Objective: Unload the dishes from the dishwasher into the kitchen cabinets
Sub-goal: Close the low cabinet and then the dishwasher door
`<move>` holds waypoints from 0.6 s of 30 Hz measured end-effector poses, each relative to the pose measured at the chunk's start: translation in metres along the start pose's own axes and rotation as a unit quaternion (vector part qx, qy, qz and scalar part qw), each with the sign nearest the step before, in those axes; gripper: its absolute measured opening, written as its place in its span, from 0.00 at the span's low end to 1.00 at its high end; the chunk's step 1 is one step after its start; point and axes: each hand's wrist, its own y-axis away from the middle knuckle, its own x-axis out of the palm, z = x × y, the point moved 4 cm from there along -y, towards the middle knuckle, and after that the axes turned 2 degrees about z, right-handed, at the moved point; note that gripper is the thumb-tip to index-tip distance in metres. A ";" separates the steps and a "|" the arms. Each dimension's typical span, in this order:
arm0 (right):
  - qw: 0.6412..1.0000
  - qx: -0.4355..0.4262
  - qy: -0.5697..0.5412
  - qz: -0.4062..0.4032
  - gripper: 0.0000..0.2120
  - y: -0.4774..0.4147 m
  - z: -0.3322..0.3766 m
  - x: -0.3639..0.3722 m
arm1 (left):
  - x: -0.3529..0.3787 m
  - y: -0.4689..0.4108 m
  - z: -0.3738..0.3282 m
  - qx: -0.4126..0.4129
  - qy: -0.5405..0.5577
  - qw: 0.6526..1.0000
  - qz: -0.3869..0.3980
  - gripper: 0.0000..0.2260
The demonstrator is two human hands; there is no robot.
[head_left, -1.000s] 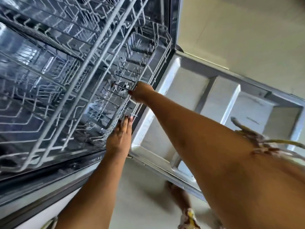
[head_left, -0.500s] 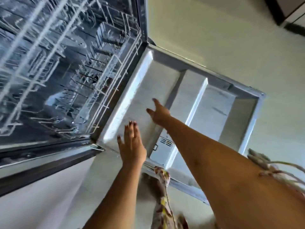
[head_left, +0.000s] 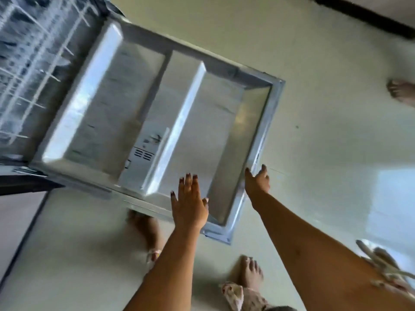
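Here the dishwasher door point(head_left: 125, 97) lies folded down flat, its inner face a dull brushed-metal panel with raised ribs and a small vented detergent box. The left hand point(head_left: 188, 205) hovers over the door's near edge, fingers straight and together, grasping nothing. The right hand point(head_left: 257, 182) is spread at the door's outer rim, released; whether it touches is unclear. The white wire rack point(head_left: 27, 63) sits inside the tub, upper left, too blurred to read its load. Bare feet point(head_left: 250, 272) stand on the smooth pale floor point(head_left: 314, 120) beside the door.
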 end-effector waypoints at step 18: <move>0.926 0.140 -0.266 0.230 0.41 -0.027 -0.089 0.049 | 0.105 0.016 -0.062 0.005 -0.003 1.000 0.017 0.41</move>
